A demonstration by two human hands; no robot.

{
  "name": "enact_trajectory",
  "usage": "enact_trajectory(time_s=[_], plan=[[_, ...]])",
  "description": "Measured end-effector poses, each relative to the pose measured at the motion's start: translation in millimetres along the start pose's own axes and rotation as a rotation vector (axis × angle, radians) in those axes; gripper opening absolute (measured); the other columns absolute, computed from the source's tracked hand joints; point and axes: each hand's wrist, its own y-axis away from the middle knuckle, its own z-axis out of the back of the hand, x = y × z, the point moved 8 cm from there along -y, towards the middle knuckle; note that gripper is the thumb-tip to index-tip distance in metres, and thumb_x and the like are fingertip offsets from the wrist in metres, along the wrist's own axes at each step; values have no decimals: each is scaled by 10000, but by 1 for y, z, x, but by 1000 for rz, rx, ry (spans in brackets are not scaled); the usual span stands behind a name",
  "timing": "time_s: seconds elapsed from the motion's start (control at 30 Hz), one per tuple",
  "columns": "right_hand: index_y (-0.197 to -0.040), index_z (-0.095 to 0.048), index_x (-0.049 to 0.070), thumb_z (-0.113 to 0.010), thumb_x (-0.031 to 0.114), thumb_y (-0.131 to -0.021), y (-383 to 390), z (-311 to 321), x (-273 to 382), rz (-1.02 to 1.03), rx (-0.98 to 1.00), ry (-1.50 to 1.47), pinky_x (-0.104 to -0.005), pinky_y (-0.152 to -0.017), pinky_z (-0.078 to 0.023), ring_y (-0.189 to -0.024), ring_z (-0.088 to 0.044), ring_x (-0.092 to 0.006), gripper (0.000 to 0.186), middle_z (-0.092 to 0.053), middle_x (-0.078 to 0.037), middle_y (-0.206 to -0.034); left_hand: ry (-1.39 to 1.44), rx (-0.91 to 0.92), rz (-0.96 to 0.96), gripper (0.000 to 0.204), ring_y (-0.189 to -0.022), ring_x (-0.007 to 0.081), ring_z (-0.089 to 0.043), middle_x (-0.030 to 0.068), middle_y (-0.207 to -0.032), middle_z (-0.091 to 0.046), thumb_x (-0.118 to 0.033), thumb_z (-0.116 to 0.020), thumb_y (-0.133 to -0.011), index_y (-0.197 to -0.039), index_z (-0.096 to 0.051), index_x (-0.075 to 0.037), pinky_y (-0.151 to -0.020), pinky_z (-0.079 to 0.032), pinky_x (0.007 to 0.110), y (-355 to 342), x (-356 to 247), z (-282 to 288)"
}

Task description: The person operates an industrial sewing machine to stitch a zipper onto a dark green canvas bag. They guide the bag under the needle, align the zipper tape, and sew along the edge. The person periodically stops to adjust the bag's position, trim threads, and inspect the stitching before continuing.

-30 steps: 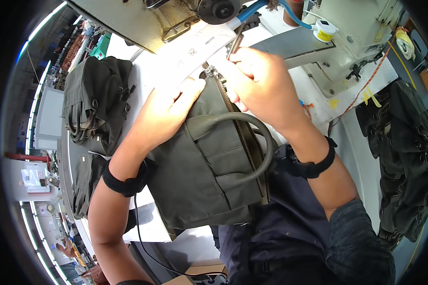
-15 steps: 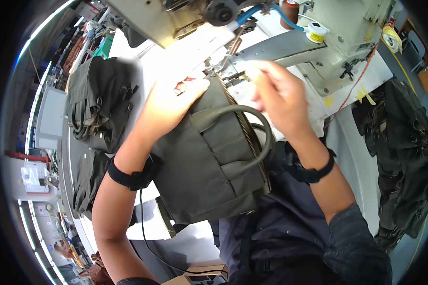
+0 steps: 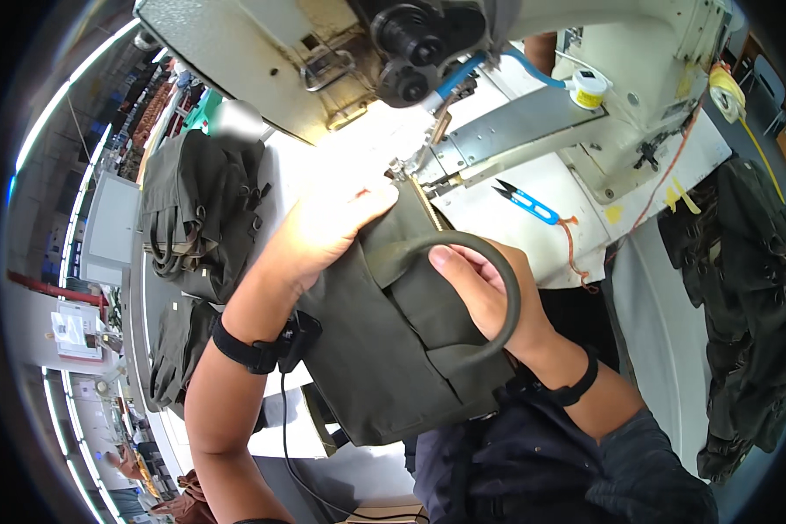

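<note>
An olive-green bag point(image 3: 384, 367) lies under my hands, with a brass zipper point(image 3: 425, 201) along its upper right edge running to the presser foot point(image 3: 397, 168) of a sewing machine point(image 3: 637, 70). My left hand point(image 3: 327, 231), washed out by the lamp, is closed on the bag's upper left part beside the foot. Within the loop of a padded handle point(image 3: 508, 288), my right hand point(image 3: 485, 293) grips the bag's right side, thumb bent forward and fingers curled. Blue thread snips point(image 3: 533, 205) with an orange cord rest on the white table to the right.
More dark bags point(image 3: 196, 210) are piled left of me, and others point(image 3: 729, 332) hang at the right. A thread cone point(image 3: 540, 51) stands behind the machine. A black cable point(image 3: 286, 437) hangs from my left wrist strap. Shelves and lit rows fill the far left.
My right hand has left the zipper's top by the presser foot and dropped down into the handle loop, uncovering the snips. The bag and left hand sit lower in view.
</note>
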Motion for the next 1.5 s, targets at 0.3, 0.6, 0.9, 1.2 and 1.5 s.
enact_trajectory(time_s=[0.3, 0.6, 0.9, 1.2, 1.5], plan=[[-947, -701, -28, -690, 215, -1018, -3, 0, 2, -43, -83, -140, -264, -589, -354, -684, -405, -34, 253, -497, 68, -710, 34, 24, -11, 370, -1017, 115, -633, 59, -1129, -740, -237, -767, -974, -1214, -715, 41, -930, -507, 290, -7, 2, 2], [-701, -580, 27, -688, 211, -1016, 6, 6, 6, -152, -32, -16, -278, -553, -195, -623, -282, -13, 380, -366, 111, -654, 100, 47, -78, 262, -972, 98, -646, 43, -1083, -747, -140, -705, -988, -1187, -737, 27, -912, -511, 275, -21, 11, 9], [-686, -544, 27, -693, 149, -1014, -26, 1, 11, 12, -24, 64, -270, -526, -221, -605, -311, -11, 380, -393, 102, -634, 237, 60, 29, 347, -1089, 155, -661, 95, -1157, -751, -162, -730, -942, -1222, -726, 43, -986, -479, 293, -53, 23, 32], [-719, -596, -3, -700, 159, -1009, -28, 0, 4, 28, -83, 146, -266, -527, -206, -607, -305, -9, 348, -403, 110, -642, 257, 126, 48, 510, -1307, 230, -549, 114, -1261, -722, -299, -949, -768, -1180, -766, -62, -1126, -374, 348, -72, 34, 32], [-715, -590, 24, -705, 187, -1001, -32, 2, -5, 48, -89, 120, -264, -528, -241, -617, -346, -10, 349, -438, 108, -654, 254, 27, 58, 305, -1068, 117, -662, 34, -1143, -753, -201, -773, -936, -1183, -740, -26, -993, -501, 267, -71, 17, 23]])
